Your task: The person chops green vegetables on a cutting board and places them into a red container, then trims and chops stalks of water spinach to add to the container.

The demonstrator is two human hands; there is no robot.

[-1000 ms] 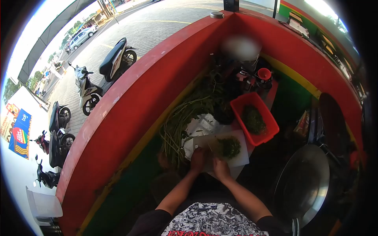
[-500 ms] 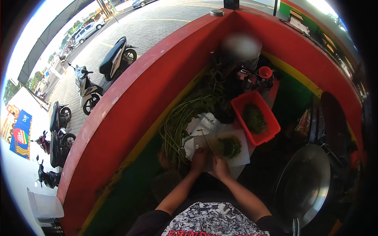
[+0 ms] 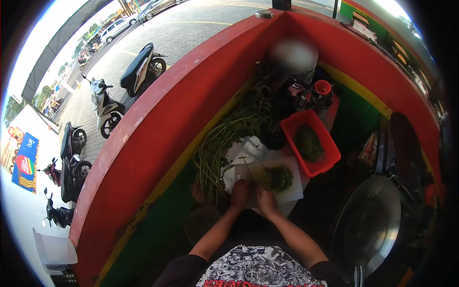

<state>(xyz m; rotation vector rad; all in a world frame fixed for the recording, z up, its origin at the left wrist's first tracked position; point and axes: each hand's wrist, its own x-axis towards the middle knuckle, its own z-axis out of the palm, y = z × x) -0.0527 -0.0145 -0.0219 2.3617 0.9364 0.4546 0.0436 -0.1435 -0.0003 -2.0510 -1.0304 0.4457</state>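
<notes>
My right hand (image 3: 267,200) grips a knife (image 3: 249,169), its blade pointing away from me over the white cutting board (image 3: 295,192). My left hand (image 3: 241,193) is closed at the board's left side, beside the knife; a small pale bit shows at its fingertips, but what it holds is too small to make out. Finely chopped greens (image 3: 279,179) lie in a heap on the board, right of the blade. Beyond the board stands a red plastic tub (image 3: 331,165) with more chopped greens (image 3: 308,144) inside. Long-stemmed leafy greens (image 3: 210,150) spread to the left.
A large metal wok (image 3: 368,225) stands at my right. Bottles and a red funnel-like top (image 3: 322,87) crowd the far corner. A red low wall (image 3: 158,143) encloses the workplace on the left and far side. Parked motorbikes (image 3: 105,103) stand outside.
Both hands have barely shifted, and the knife has moved slightly at the same spot on the board. Outside, vehicles on the road have changed position.
</notes>
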